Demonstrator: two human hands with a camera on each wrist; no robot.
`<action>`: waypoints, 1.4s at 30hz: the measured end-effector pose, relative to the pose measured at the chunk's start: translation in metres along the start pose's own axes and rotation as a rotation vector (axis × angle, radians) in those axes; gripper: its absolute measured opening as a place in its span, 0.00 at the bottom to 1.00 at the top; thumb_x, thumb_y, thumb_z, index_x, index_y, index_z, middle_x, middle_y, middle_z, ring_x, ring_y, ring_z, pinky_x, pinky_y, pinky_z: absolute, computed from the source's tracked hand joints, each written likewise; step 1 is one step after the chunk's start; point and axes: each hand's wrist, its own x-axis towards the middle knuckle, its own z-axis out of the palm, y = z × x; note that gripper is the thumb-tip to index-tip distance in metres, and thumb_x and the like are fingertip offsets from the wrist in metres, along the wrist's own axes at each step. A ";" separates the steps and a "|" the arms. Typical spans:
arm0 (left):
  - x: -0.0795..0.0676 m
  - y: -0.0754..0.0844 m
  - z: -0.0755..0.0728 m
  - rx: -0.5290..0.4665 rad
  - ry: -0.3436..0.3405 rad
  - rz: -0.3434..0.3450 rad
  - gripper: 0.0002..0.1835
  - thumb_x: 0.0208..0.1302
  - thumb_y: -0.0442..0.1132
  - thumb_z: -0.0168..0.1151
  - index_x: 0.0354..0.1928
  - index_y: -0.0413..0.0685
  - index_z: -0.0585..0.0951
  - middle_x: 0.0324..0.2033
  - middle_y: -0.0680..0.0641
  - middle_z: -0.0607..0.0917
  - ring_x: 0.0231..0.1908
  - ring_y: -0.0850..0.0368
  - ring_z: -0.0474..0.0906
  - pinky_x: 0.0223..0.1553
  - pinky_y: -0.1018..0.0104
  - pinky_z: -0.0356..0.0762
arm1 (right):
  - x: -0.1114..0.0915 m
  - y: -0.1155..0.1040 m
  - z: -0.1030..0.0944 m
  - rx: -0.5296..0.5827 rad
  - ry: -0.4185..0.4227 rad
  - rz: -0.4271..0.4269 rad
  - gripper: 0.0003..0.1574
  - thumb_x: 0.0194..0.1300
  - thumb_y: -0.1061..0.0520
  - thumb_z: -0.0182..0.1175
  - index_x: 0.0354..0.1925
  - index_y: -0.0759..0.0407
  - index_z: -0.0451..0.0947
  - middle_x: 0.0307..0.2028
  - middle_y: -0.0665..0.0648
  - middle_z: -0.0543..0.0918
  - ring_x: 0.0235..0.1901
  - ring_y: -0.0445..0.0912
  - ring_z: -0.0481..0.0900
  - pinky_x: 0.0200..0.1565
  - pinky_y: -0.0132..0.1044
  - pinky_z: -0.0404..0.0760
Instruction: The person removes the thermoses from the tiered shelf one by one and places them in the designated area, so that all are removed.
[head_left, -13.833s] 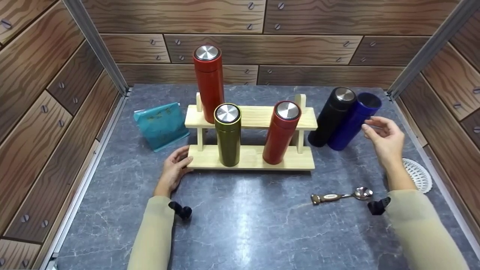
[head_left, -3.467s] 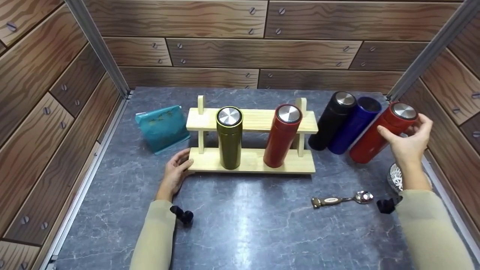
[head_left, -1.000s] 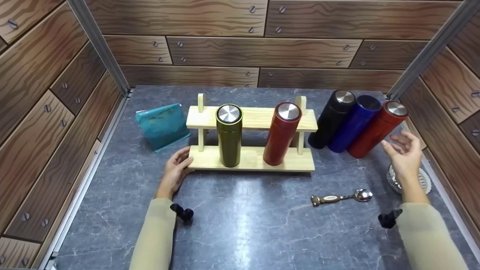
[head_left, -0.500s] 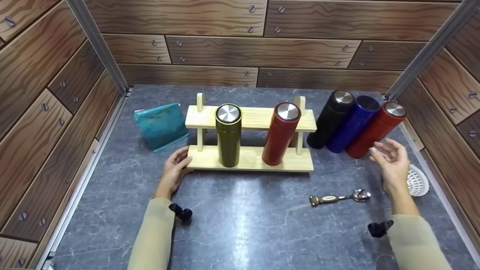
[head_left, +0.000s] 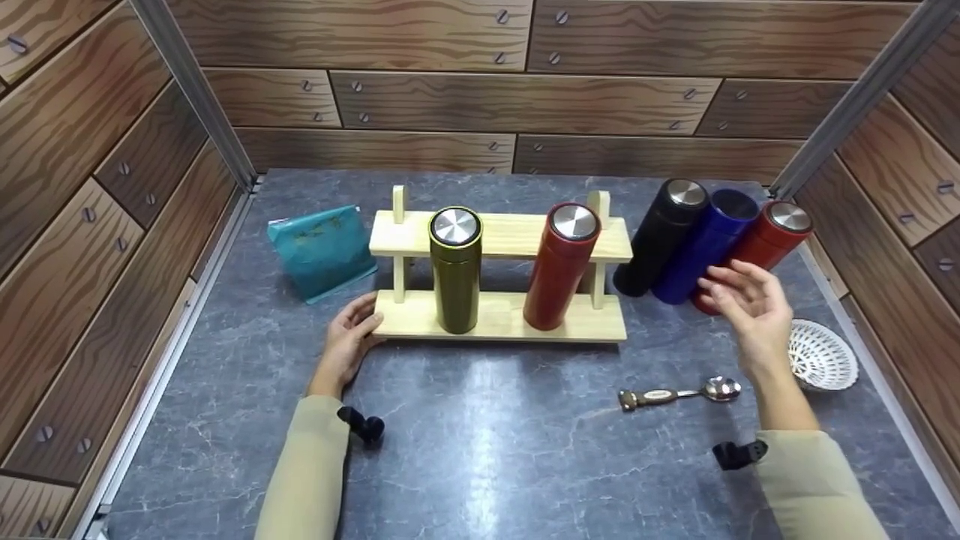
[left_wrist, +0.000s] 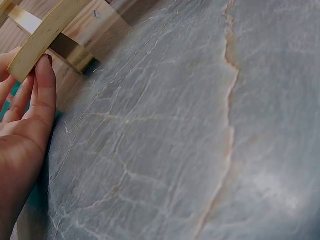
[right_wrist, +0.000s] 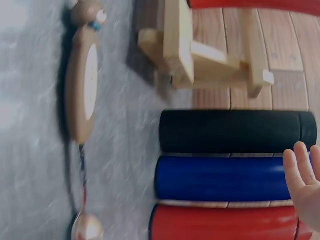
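Observation:
My left hand (head_left: 349, 341) grips the left end of a two-tier wooden shelf (head_left: 499, 309), thumb on top of the lower board. The left wrist view shows the fingers closed on the board's end (left_wrist: 37, 47). An olive thermos (head_left: 457, 289) and a red thermos (head_left: 556, 281) stand upright on the lower tier. Right of the shelf, a black thermos (head_left: 660, 244), a blue thermos (head_left: 697, 251) and a second red thermos (head_left: 772, 236) stand in a row. My right hand (head_left: 759, 315), fingers loosely bent and holding nothing, is in front of that second red thermos, partly hiding it.
A spoon (head_left: 679, 395) with a brown handle lies on the grey marbled tabletop (head_left: 420, 465), in front of the right hand. A white woven basket (head_left: 825, 356) sits near the right wall. Left of the shelf stands a teal pouch (head_left: 322, 251).
A red thermos went from the shelf's upper tier to the right of the blue one, and my right hand let go. That hand then moved left. My left hand stayed on the shelf.

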 end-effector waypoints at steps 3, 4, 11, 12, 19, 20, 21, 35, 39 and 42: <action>0.000 0.000 0.000 -0.012 0.004 0.000 0.26 0.60 0.31 0.62 0.61 0.43 0.69 0.56 0.41 0.72 0.48 0.50 0.75 0.38 0.63 0.79 | 0.000 0.000 0.013 0.016 -0.032 0.015 0.26 0.57 0.80 0.52 0.55 0.78 0.62 0.46 0.76 0.75 0.42 0.61 0.80 0.41 0.45 0.80; 0.000 0.000 0.000 -0.014 0.002 0.000 0.26 0.60 0.31 0.62 0.61 0.43 0.69 0.56 0.41 0.72 0.48 0.50 0.75 0.38 0.63 0.79 | 0.000 -0.001 0.017 0.039 -0.043 0.019 0.26 0.57 0.81 0.51 0.55 0.79 0.61 0.46 0.77 0.75 0.43 0.61 0.79 0.41 0.45 0.80; 0.000 -0.001 0.000 -0.019 -0.004 0.006 0.27 0.59 0.32 0.63 0.61 0.43 0.69 0.56 0.41 0.72 0.48 0.50 0.75 0.36 0.63 0.79 | -0.001 0.000 0.049 0.123 -0.149 0.031 0.27 0.58 0.81 0.49 0.56 0.82 0.57 0.48 0.80 0.71 0.45 0.66 0.76 0.43 0.49 0.79; 0.000 -0.001 0.000 -0.021 -0.004 0.008 0.27 0.59 0.32 0.63 0.61 0.43 0.70 0.56 0.41 0.72 0.48 0.50 0.75 0.36 0.63 0.79 | 0.000 0.000 0.054 0.121 -0.161 0.032 0.27 0.58 0.81 0.49 0.56 0.81 0.57 0.49 0.81 0.71 0.45 0.66 0.76 0.44 0.49 0.79; -0.001 0.000 -0.001 -0.038 -0.023 0.023 0.27 0.60 0.30 0.61 0.62 0.42 0.68 0.57 0.40 0.71 0.47 0.51 0.76 0.35 0.64 0.79 | 0.005 0.010 0.085 0.067 -0.195 -0.010 0.29 0.55 0.82 0.54 0.56 0.79 0.61 0.49 0.81 0.70 0.45 0.65 0.75 0.45 0.46 0.78; 0.000 -0.001 -0.001 -0.039 -0.026 0.025 0.27 0.60 0.30 0.61 0.62 0.41 0.68 0.57 0.40 0.71 0.47 0.51 0.76 0.35 0.64 0.79 | 0.005 0.012 0.089 0.064 -0.202 -0.016 0.29 0.54 0.82 0.54 0.56 0.78 0.62 0.49 0.80 0.71 0.45 0.65 0.76 0.45 0.45 0.78; 0.000 -0.001 -0.001 -0.040 -0.027 0.025 0.27 0.60 0.30 0.61 0.62 0.41 0.68 0.57 0.40 0.71 0.47 0.51 0.75 0.35 0.64 0.79 | 0.005 0.013 0.093 0.059 -0.210 -0.020 0.30 0.54 0.82 0.55 0.56 0.78 0.62 0.49 0.78 0.72 0.46 0.64 0.76 0.46 0.44 0.78; 0.000 -0.002 -0.001 -0.041 -0.005 0.026 0.27 0.60 0.29 0.61 0.62 0.41 0.69 0.55 0.40 0.72 0.46 0.51 0.76 0.35 0.64 0.79 | 0.013 0.029 0.136 -0.065 -0.204 -0.022 0.36 0.49 0.78 0.64 0.57 0.68 0.65 0.51 0.66 0.76 0.50 0.58 0.74 0.51 0.49 0.73; 0.000 -0.002 -0.001 -0.045 -0.005 0.024 0.27 0.60 0.29 0.61 0.62 0.40 0.68 0.56 0.40 0.71 0.47 0.51 0.76 0.36 0.63 0.79 | 0.015 0.032 0.146 -0.110 -0.183 -0.039 0.39 0.47 0.77 0.66 0.57 0.68 0.64 0.52 0.64 0.75 0.50 0.56 0.73 0.50 0.45 0.74; 0.000 -0.002 -0.001 -0.039 -0.002 0.023 0.28 0.59 0.30 0.62 0.62 0.40 0.68 0.56 0.40 0.71 0.47 0.51 0.75 0.37 0.63 0.79 | 0.017 0.035 0.151 -0.150 -0.172 -0.038 0.42 0.45 0.77 0.66 0.58 0.67 0.63 0.52 0.64 0.74 0.50 0.55 0.73 0.48 0.43 0.75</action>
